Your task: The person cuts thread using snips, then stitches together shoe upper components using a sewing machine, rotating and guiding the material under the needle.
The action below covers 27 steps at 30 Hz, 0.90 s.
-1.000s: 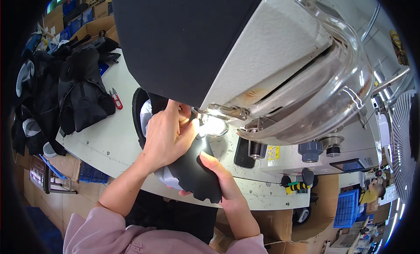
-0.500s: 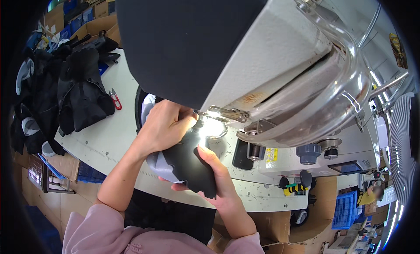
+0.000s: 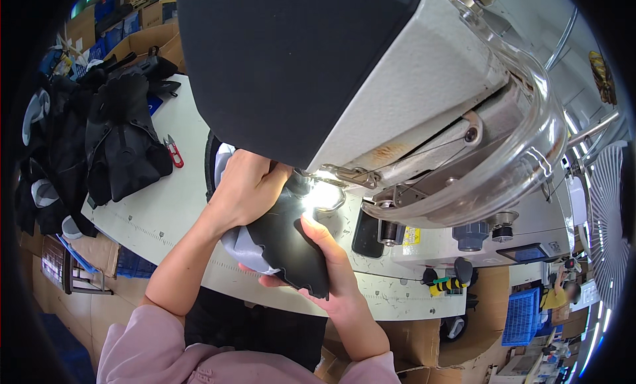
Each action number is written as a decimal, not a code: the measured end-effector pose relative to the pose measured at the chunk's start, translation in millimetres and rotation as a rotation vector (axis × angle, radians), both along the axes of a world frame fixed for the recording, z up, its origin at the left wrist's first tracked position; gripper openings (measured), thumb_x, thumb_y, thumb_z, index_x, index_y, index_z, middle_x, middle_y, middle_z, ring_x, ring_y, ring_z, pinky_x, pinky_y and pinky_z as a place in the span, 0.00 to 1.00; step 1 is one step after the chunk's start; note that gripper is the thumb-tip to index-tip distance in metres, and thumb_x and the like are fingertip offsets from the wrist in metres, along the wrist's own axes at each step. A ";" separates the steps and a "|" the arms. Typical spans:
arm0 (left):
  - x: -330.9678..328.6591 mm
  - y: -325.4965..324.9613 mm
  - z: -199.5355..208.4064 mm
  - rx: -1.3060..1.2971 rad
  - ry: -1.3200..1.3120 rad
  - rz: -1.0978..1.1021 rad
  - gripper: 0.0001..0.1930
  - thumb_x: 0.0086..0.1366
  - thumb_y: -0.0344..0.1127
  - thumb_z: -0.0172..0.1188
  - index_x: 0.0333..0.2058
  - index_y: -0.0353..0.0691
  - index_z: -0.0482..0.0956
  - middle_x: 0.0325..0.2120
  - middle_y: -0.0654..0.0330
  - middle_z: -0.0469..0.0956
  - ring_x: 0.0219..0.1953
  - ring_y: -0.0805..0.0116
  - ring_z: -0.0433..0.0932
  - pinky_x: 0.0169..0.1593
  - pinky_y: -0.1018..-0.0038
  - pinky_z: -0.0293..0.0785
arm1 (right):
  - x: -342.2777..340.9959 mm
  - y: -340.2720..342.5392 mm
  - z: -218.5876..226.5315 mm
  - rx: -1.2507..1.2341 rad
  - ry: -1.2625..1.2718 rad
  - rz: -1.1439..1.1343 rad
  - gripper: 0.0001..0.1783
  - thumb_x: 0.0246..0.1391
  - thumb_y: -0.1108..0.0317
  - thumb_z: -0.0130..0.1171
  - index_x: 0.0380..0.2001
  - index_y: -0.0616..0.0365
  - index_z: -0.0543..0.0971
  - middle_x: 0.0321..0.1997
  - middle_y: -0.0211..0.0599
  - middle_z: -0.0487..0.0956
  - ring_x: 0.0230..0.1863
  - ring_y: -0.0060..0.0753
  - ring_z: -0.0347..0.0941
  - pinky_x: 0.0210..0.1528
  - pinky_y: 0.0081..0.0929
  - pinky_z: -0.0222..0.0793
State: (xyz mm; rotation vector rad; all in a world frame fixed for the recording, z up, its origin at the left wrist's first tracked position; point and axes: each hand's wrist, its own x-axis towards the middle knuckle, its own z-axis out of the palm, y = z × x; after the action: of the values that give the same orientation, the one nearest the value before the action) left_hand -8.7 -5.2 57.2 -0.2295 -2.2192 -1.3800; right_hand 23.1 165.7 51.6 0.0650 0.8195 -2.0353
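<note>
A sewing machine (image 3: 424, 99) with a clear curved guard fills the upper middle, its lamp glaring on the stitching area. Under its head lies a black fabric piece (image 3: 288, 235) with a wavy edge and a silvery-grey underside. My left hand (image 3: 252, 189) presses on the fabric's left part close to the lamp, fingers bent and fingertips partly hidden by the machine. Along the right edge, my right hand (image 3: 324, 251) grips the fabric, thumb on top and fingers underneath. The needle is lost in the glare.
Red-handled thread snips (image 3: 174, 151) lie on the white table (image 3: 149, 222) beside a heap of black sewn pieces (image 3: 122, 132). A dark phone (image 3: 368, 233) rests right of the fabric. Cardboard boxes (image 3: 411, 341) stand below the table's right end, with a blue crate (image 3: 521, 316) beyond.
A metal lever now shows behind the clear guard on the sewing machine. My left hand has shifted slightly, its thumb drawn in. The fabric has barely moved.
</note>
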 end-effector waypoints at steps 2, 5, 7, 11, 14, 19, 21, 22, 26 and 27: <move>0.7 -0.4 0.5 -0.015 0.017 0.003 0.08 0.59 0.26 0.54 0.38 0.31 0.75 0.28 0.47 0.75 0.33 0.50 0.76 0.40 0.62 0.69 | -1.4 1.8 -1.5 -0.026 -0.014 0.032 0.33 0.63 0.49 0.49 0.62 0.63 0.61 0.57 0.52 0.72 0.49 0.67 0.75 0.39 0.44 0.81; -7.5 3.4 -8.1 -0.006 0.060 0.008 0.08 0.59 0.26 0.54 0.37 0.31 0.75 0.28 0.47 0.76 0.34 0.49 0.76 0.40 0.63 0.70 | -3.0 3.2 -5.1 -0.009 -0.027 0.005 0.33 0.63 0.50 0.49 0.62 0.63 0.61 0.57 0.53 0.72 0.49 0.69 0.74 0.39 0.45 0.81; -7.7 1.8 -6.8 0.013 0.101 0.019 0.08 0.59 0.25 0.54 0.37 0.31 0.76 0.29 0.46 0.76 0.35 0.48 0.76 0.41 0.63 0.70 | -3.5 5.2 -5.9 -0.016 -0.023 0.003 0.33 0.63 0.51 0.49 0.62 0.63 0.61 0.57 0.53 0.72 0.49 0.69 0.74 0.39 0.45 0.81; -6.0 -1.5 -1.0 0.043 0.058 -0.020 0.07 0.56 0.22 0.53 0.34 0.30 0.76 0.29 0.47 0.76 0.35 0.49 0.76 0.40 0.63 0.70 | -4.1 0.2 -2.9 -0.033 -0.045 -0.032 0.32 0.63 0.51 0.49 0.62 0.63 0.61 0.57 0.53 0.72 0.49 0.70 0.74 0.38 0.46 0.81; -6.0 1.9 3.1 -0.036 0.207 -0.008 0.07 0.54 0.21 0.52 0.33 0.29 0.76 0.28 0.47 0.76 0.31 0.51 0.74 0.39 0.64 0.69 | -4.9 4.3 -8.3 -0.003 -0.052 -0.067 0.32 0.63 0.51 0.49 0.62 0.63 0.61 0.57 0.53 0.72 0.49 0.71 0.74 0.38 0.45 0.82; -4.3 -0.6 7.2 -0.043 0.089 -0.063 0.06 0.56 0.22 0.52 0.33 0.29 0.75 0.24 0.49 0.75 0.28 0.54 0.74 0.36 0.66 0.69 | -7.1 1.6 -3.8 -0.033 -0.104 -0.036 0.31 0.63 0.52 0.49 0.61 0.63 0.63 0.56 0.53 0.73 0.48 0.68 0.75 0.37 0.41 0.82; -4.5 0.8 4.6 0.057 0.034 -0.021 0.04 0.58 0.23 0.53 0.32 0.30 0.75 0.22 0.51 0.74 0.25 0.59 0.73 0.33 0.67 0.69 | -5.5 0.9 -2.2 -0.045 -0.028 0.019 0.31 0.63 0.52 0.49 0.61 0.63 0.63 0.55 0.53 0.73 0.48 0.68 0.75 0.37 0.42 0.82; -5.4 0.9 3.2 0.079 0.038 -0.023 0.03 0.60 0.24 0.52 0.31 0.30 0.74 0.20 0.55 0.73 0.24 0.65 0.73 0.31 0.68 0.69 | -4.8 0.1 2.6 0.019 0.048 0.008 0.34 0.61 0.47 0.51 0.60 0.63 0.65 0.55 0.53 0.73 0.50 0.58 0.76 0.44 0.41 0.80; 3.7 -3.4 9.8 0.396 -0.171 -0.202 0.05 0.65 0.27 0.52 0.32 0.30 0.72 0.24 0.58 0.77 0.30 0.70 0.75 0.34 0.71 0.70 | -4.8 0.4 -3.7 -0.065 -0.012 -0.025 0.33 0.62 0.49 0.50 0.62 0.59 0.63 0.58 0.55 0.72 0.50 0.68 0.74 0.44 0.54 0.79; 8.8 -7.3 6.3 0.400 -0.167 -0.200 0.05 0.65 0.27 0.52 0.32 0.30 0.72 0.24 0.58 0.77 0.30 0.70 0.75 0.34 0.71 0.70 | -3.3 0.3 -2.6 -0.061 -0.009 -0.022 0.33 0.62 0.49 0.50 0.62 0.59 0.63 0.58 0.55 0.72 0.50 0.68 0.74 0.44 0.54 0.79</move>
State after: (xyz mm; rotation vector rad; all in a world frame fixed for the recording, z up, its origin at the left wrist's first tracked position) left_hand 0.1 -12.5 63.5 -0.2023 -2.0321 -1.9803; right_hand 19.8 166.0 49.0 0.0488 0.7541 -2.0776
